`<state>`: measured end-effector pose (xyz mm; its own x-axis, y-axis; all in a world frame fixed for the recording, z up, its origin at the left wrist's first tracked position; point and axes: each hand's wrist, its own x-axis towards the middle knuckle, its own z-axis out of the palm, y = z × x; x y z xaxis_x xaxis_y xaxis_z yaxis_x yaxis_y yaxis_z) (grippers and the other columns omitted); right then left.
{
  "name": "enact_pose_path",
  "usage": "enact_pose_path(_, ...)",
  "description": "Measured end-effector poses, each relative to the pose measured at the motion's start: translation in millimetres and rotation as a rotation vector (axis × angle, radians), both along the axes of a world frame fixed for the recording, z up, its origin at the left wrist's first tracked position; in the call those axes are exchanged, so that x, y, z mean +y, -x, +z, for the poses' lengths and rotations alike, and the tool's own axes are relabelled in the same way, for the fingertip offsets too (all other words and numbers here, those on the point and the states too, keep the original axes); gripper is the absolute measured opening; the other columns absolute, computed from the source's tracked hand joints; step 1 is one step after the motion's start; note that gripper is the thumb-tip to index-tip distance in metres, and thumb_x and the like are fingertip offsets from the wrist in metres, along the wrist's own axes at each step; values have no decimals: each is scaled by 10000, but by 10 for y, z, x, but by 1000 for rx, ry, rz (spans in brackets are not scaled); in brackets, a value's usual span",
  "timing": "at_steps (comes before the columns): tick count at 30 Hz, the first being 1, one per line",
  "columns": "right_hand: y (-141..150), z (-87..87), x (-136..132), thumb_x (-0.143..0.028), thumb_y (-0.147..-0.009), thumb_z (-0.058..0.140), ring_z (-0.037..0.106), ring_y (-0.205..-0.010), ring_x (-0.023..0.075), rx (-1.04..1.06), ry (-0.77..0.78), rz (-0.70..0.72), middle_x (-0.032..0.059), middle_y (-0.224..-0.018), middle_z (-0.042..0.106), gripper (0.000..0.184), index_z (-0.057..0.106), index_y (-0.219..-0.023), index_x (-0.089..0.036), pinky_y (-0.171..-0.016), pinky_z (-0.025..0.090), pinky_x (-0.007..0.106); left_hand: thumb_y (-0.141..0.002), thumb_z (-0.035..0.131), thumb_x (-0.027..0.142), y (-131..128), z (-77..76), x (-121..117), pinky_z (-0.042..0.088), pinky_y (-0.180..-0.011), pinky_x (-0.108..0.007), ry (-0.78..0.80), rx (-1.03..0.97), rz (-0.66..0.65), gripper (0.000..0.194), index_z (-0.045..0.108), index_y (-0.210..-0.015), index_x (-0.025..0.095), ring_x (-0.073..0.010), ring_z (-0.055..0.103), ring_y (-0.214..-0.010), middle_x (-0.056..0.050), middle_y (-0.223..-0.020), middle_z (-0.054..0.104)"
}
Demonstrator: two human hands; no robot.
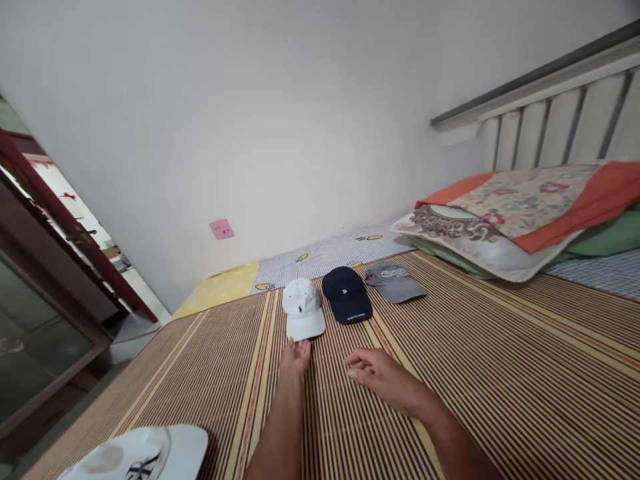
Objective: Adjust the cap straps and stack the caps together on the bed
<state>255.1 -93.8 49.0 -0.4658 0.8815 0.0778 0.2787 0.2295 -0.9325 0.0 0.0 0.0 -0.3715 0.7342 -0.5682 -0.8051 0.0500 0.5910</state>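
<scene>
Three caps lie in a row on a striped bamboo mat (500, 373) on a bed: a white cap (303, 308), a dark navy cap (346, 294) and a grey cap (394, 281). My left hand (295, 357) reaches out flat along the mat, fingers stretched, with its fingertips just short of the white cap's brim. My right hand (377, 373) rests on the mat below the navy cap, fingers loosely curled and apart, holding nothing.
Another white cap (145, 457) with a black logo lies at the bottom left. Stacked pillows (515, 213) sit at the right by a slatted headboard (550, 127). A white wall with a pink note (221, 229) runs behind. A dark wooden cabinet (45, 293) stands at the left.
</scene>
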Motion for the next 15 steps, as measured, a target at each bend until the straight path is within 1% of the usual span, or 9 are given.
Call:
enact_pose_path(2, -10, 11, 8, -409, -924, 626, 688, -1044, 272, 30, -2, 7, 107, -1115, 743, 285, 740, -1085, -202, -908, 519, 411, -990, 644, 308, 14, 75, 57, 613, -696, -316, -7, -4, 22, 276, 631, -1225, 165, -169, 685, -856, -65, -1125, 688)
enact_pose_path(4, -6, 4, 30, -420, -920, 635, 701, -1029, 267, 93, 20, 26, 101, -1093, 753, 292, 742, -1078, -200, -920, 524, 417, -986, 647, 267, 4, 178, 18, 599, -649, -285, -39, -6, 21, 217, 643, -1171, 152, -149, 675, -799, -47, -1059, 693)
enact_pose_path(6, 16, -32, 72, -432, -889, 678, 719, -994, 268, 206, 100, 8, 106, -1049, 768, 304, 747, -1051, -184, -928, 529, 429, -983, 621, 167, -53, 277, -131, 583, -617, -242, -106, -9, 2, 105, 655, -1078, 138, -131, 682, -763, -24, -966, 702)
enact_pose_path(7, 35, -63, 98, -443, -867, 704, 728, -980, 273, 269, 153, -24, 114, -1034, 774, 327, 745, -1051, -176, -927, 534, 438, -972, 594, 99, -107, 311, -245, 577, -613, -221, -146, -9, -15, 86, 658, -1020, 133, -126, 695, -760, -17, -915, 706)
enact_pose_path(8, 57, -101, 125, -462, -850, 721, 733, -980, 280, 327, 204, -66, 126, -1039, 777, 366, 739, -1070, -170, -923, 540, 448, -952, 565, 34, -179, 328, -384, 574, -627, -198, -186, -10, -34, 137, 659, -963, 132, -122, 712, -770, -18, -872, 714)
enact_pose_path(10, 110, -191, 177, -525, -850, 710, 739, -1017, 291, 422, 289, -148, 150, -1103, 773, 456, 712, -1145, -177, -900, 558, 457, -901, 571, -10, -374, 292, -707, 586, -665, -199, -244, -3, -83, 174, 669, -896, 134, -140, 742, -799, -47, -847, 742)
enact_pose_path(13, 188, -325, 239, -591, -835, 716, 743, -1046, 304, 634, 378, -200, 157, -1180, 763, 508, 703, -1159, -199, -856, 586, 460, -774, 711, -7, -727, 100, -1189, 595, -659, -225, -286, 39, -125, 194, 707, -904, 137, -173, 749, -748, -69, -819, 766)
enact_pose_path(14, 207, -362, 257, -594, -802, 750, 742, -1050, 311, 712, 397, -212, 152, -1169, 771, 517, 714, -1131, -197, -865, 588, 462, -731, 785, 31, -832, 29, -1316, 603, -684, -248, -325, 70, -134, 276, 726, -971, 152, -180, 749, -747, -73, -881, 785)
enact_pose_path(15, 218, -393, 276, -593, -762, 785, 739, -1060, 320, 776, 404, -224, 149, -1151, 780, 533, 723, -1106, -191, -888, 584, 468, -701, 854, 106, -917, -30, -1416, 617, -753, -293, -387, 136, -188, 373, 731, -1047, 174, -208, 762, -810, -86, -980, 797)
